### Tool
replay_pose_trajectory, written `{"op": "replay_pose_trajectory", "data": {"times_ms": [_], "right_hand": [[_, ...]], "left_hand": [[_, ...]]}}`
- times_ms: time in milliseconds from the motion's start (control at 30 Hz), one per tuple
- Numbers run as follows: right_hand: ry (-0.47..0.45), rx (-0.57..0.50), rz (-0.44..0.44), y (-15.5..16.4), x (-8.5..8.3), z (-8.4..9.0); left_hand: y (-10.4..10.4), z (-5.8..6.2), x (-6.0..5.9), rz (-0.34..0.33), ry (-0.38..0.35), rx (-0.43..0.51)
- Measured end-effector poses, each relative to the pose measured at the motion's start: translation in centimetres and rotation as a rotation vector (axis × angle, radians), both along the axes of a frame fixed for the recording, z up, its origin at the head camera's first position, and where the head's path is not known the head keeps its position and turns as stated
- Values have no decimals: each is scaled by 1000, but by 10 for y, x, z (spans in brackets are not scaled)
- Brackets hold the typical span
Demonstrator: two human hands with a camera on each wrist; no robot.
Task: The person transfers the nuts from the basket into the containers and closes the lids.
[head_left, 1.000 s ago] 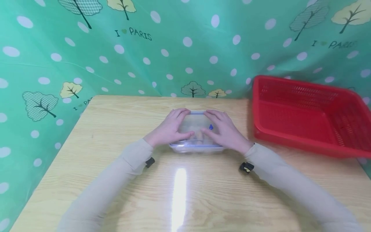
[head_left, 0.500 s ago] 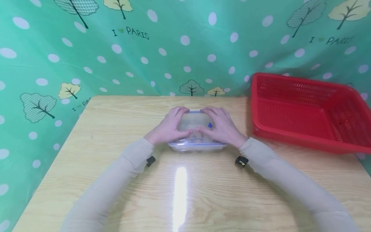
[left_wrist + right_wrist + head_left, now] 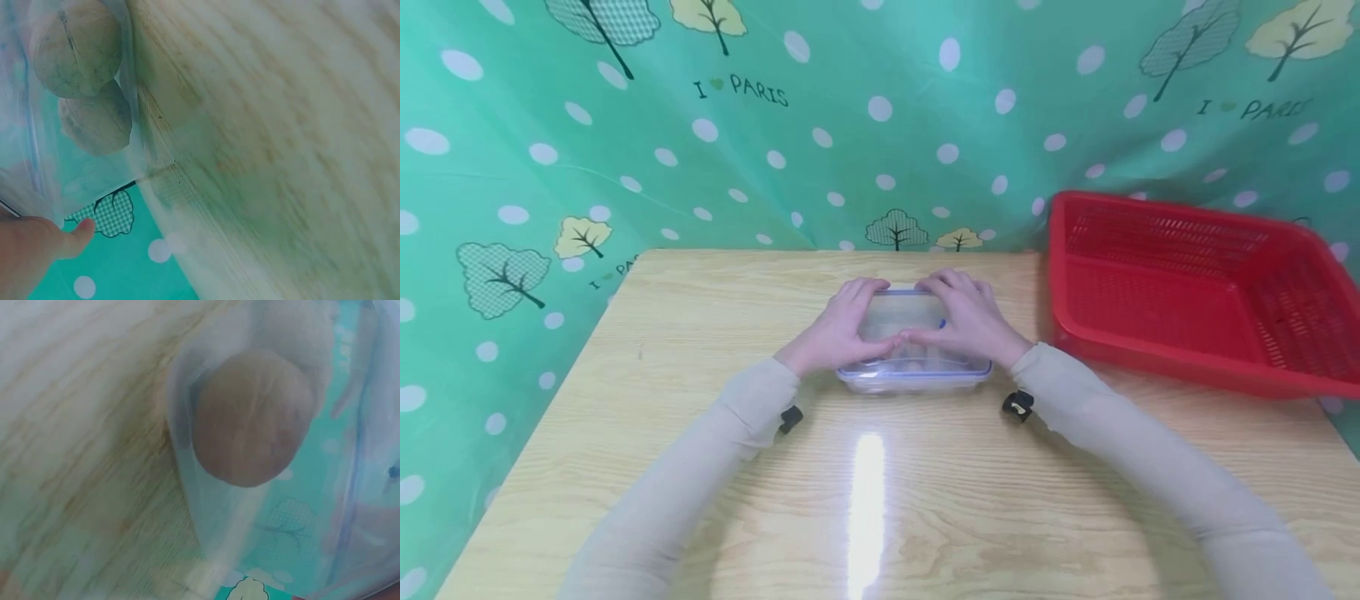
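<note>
Both hands, left [image 3: 838, 329] and right [image 3: 973, 321], press flat, fingers spread, on the lidded clear walnut container [image 3: 913, 375] on the bench [image 3: 700, 333].

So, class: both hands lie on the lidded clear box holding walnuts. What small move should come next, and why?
Probably press down along the lid's edges. Both the left hand and right hand lie over the clear box, the walnuts are inside, and whether the lid is fully seated cannot be told.
</note>
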State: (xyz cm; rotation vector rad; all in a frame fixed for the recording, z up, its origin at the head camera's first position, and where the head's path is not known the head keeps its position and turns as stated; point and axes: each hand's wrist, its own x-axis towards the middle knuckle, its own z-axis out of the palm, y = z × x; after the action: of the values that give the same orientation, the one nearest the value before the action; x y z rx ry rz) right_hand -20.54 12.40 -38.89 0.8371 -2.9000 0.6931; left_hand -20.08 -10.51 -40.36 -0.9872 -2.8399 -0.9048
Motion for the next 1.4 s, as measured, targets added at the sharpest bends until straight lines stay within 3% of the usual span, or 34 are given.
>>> {"op": "replay_pose_trajectory", "data": {"times_ms": [700, 1067, 1400], "right_hand": [[-37, -37, -48, -3, -4, -6], [-30, -35, -54, -2, -3, -10], [32, -45, -5, 3, 3, -11]], "left_hand": [[-1, -5, 1, 1, 20, 74], [-3, -7, 5, 3, -31, 140], [-4, -1, 6, -3, -26, 0]]}}
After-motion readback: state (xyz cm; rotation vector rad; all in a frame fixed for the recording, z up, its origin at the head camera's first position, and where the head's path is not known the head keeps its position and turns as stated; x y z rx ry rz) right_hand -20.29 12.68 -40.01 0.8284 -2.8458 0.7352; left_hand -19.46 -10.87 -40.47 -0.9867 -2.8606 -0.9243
